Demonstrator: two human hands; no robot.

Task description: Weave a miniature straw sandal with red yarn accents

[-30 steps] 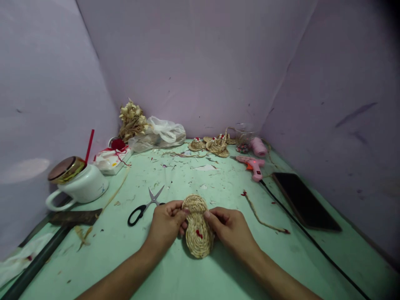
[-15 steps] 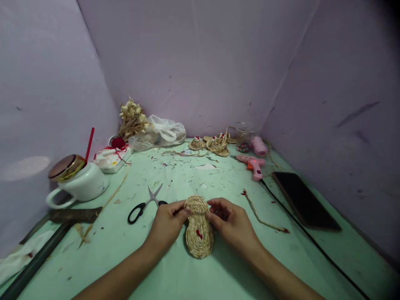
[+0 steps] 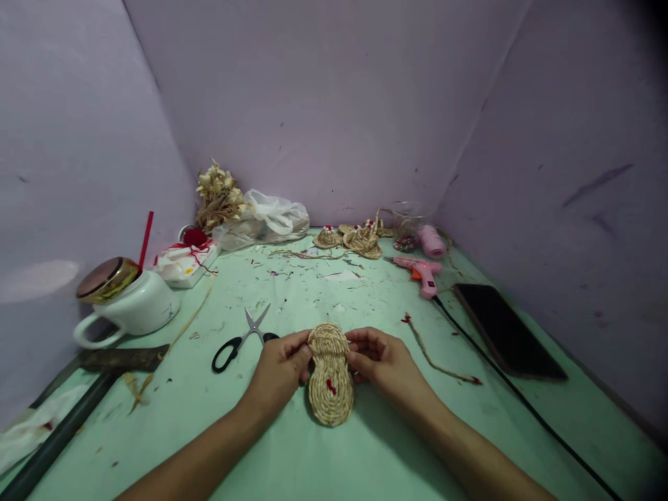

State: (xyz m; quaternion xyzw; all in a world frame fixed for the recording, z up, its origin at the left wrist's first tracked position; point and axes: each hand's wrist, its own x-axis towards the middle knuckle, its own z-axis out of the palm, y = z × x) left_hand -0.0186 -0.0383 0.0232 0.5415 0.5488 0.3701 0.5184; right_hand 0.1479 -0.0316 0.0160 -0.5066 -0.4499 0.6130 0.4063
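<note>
Between my hands is a coiled straw piece [image 3: 330, 390], shaped like a figure eight or small slipper sole, with a red bit of yarn on its lower lobe. My left hand [image 3: 284, 365] pinches its upper left edge with thumb and fingers. On the opposite edge, near the narrow waist, my right hand [image 3: 378, 356] grips it the same way. Scissors [image 3: 254, 325] with black handles lie spread beside my left hand, which partly covers one handle. A short straw cord [image 3: 433, 362] with red ends rests to the right.
A pink glue gun [image 3: 425, 271] with a black cable and a phone [image 3: 509, 330] lie at right. Small straw slippers [image 3: 360, 240] and a plastic bag [image 3: 276, 216] are at the back. A white mug [image 3: 140, 306] and a hammer [image 3: 122, 360] stand at left.
The straw piece stays in both hands and has barely shifted. My right thumb sits slightly higher on its edge. The whole view has moved a little.
</note>
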